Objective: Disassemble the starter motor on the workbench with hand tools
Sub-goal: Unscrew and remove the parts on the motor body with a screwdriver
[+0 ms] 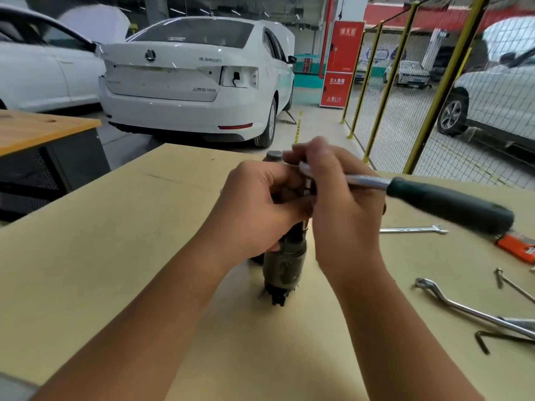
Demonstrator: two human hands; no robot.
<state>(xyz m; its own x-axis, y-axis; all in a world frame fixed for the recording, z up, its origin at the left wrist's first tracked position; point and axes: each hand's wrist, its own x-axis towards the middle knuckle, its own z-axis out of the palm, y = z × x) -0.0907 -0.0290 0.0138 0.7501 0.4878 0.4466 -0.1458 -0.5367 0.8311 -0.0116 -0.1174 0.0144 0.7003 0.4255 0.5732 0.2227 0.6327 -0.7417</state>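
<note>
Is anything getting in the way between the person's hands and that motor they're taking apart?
Nothing visible does. The left hand already grips the starter motor, and the right hand holds the ratchet wrench at its top. The spare tools lie off to the right.

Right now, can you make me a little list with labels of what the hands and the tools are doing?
left hand: grips the starter motor, which stands upright on the workbench
right hand: holds the ratchet near its head, at the motor's top; black handle points right
spare tools: flat wrench, bent wrench, hex key, all lying to the right
orange tool: at the right edge, partly out of view
behind: white car
</note>
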